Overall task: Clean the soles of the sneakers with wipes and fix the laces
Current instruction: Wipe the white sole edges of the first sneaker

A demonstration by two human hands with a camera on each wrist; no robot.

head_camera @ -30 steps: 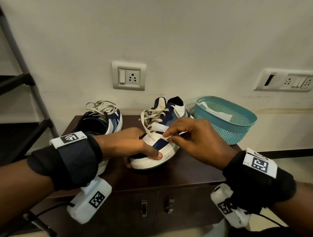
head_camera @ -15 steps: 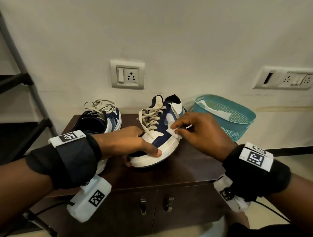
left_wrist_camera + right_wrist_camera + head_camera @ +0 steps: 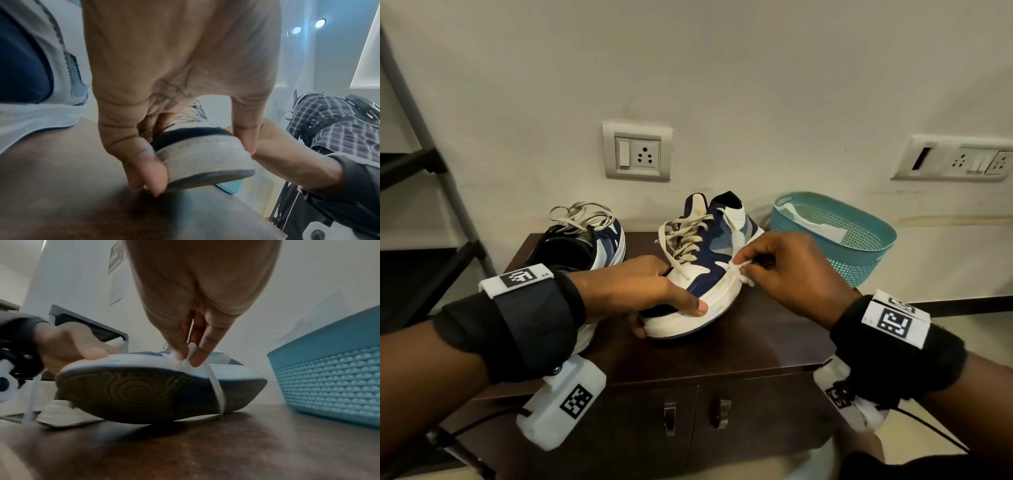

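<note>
A blue and white sneaker (image 3: pixel 702 267) lies tilted on the dark cabinet top (image 3: pixel 774 335), its toe toward me and lifted. My left hand (image 3: pixel 654 298) grips the toe (image 3: pixel 203 155), thumb on the white rim. My right hand (image 3: pixel 780 270) pinches a crumpled white wipe (image 3: pixel 739 270) against the white side of the sole (image 3: pixel 205 366); in the right wrist view the wipe (image 3: pixel 186 356) shows between my fingertips, and the dark tread (image 3: pixel 139 392) faces that camera. The second sneaker (image 3: pixel 589 246) stands at the left with loose laces.
A teal perforated basket (image 3: pixel 859 246) with a white sheet inside stands right of the sneaker, against the wall. A dark metal rack (image 3: pixel 431 205) rises at the left. Wall sockets (image 3: pixel 637 150) sit above. The cabinet's front edge (image 3: pixel 688 380) is close below my wrists.
My right hand has slid with the wipe along the shoe's side, toward the heel and then forward to the white sole edge. The left hand has kept its grip on the toe.
</note>
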